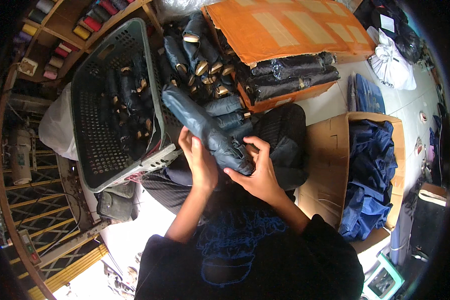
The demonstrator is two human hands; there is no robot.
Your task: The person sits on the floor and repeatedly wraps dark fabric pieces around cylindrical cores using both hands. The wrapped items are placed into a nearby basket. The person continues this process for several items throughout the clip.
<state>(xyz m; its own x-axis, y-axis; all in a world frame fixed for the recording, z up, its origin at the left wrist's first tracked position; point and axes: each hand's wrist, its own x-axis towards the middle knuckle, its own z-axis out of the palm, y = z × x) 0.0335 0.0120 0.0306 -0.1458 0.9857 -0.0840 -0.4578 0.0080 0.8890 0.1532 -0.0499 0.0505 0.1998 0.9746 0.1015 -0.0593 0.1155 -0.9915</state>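
A long rolled bundle of shiny grey-blue cloth is held up slantwise in front of me, its far end pointing up and left. My left hand grips it from the left side, thumb up along it. At the near end, my right hand has thumb and fingers closed round the bunched cloth. Just beyond my hands, similar grey-blue rolls lie by my legs. Farther off is a pile of dark rolls, several with pale band-like ends.
At left, a dark green perforated basket leans with more rolls inside. An orange-taped carton with packed dark bundles stands at the back. To the right is an open cardboard box of blue cloth. Thread spools fill a shelf.
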